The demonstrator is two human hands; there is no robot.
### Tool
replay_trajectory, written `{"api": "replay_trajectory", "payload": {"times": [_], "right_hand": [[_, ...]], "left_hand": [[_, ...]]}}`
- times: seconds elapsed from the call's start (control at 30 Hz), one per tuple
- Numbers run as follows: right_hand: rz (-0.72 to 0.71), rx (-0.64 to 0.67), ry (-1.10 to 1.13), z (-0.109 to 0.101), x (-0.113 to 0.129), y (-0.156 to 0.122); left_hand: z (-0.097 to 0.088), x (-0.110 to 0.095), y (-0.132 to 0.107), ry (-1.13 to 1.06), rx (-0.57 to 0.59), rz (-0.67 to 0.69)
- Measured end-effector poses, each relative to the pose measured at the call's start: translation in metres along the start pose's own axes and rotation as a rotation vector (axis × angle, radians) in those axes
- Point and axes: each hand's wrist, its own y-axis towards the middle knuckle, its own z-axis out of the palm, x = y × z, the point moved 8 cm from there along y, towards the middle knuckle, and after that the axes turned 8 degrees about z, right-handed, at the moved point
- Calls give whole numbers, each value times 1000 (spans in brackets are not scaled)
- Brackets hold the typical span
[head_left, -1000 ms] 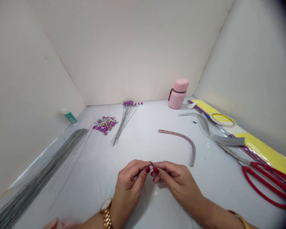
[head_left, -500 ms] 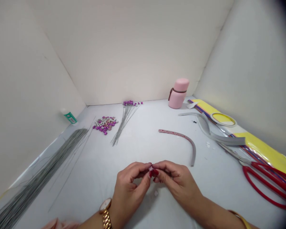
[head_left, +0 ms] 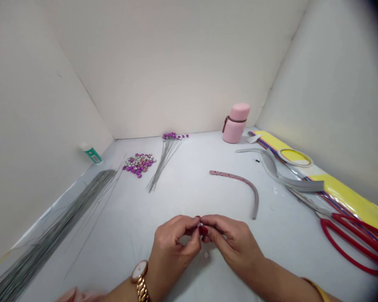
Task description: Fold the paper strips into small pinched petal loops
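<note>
Fingertip to fingertip, my left hand [head_left: 173,241] and my right hand [head_left: 234,241] meet low in the middle of the view. Both are closed in a pinch on one small whitish piece [head_left: 200,225], mostly covered by the fingers and red nails, so its kind is unclear. Just below them on the table lies a tiny pale scrap [head_left: 206,254]. Ahead and to the right of my hands is a curved grey strip [head_left: 255,197], its far part spotted pink and red.
Left are bare wires [head_left: 72,220], a heap of purple, silver and pinkish beads [head_left: 139,164], purple-tipped wires [head_left: 166,157] and a green-labelled white container [head_left: 93,154]. Right are red-handled scissors [head_left: 349,239], grey strips [head_left: 299,184], a tape roll [head_left: 294,157], yellow packets [head_left: 349,195] and a pink flask [head_left: 235,123].
My fingers have shifted slightly around the small piece, which shows less now. My right hand has lowered a little. Everything on the table stays where it was.
</note>
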Motion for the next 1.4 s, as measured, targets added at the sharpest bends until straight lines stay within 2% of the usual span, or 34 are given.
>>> {"api": "replay_trajectory", "payload": {"times": [0.13, 0.33, 0.47, 0.67, 0.87, 1.2, 1.4], "right_hand": [[-62, -26, -100, 2, 8, -3], [-100, -87, -188, 0, 14, -2], [-188, -131, -270, -4, 17, -4], [-237, -164, -225, -7, 17, -4], [-236, -143, -194, -7, 17, -4], [-136, -72, -51, -6, 7, -3], [-95, -123, -71, -8, 2, -1]], "left_hand": [[0, -2, -2, 31, 8, 25], [2, 1, -3, 7, 42, 7], [0, 4, -2, -6, 35, -34], [-2, 0, 0, -1, 27, 1], [0, 4, 0, -29, 57, -2], [4, 13, -3, -72, 88, -96], [7, 18, -4, -96, 89, -148]]}}
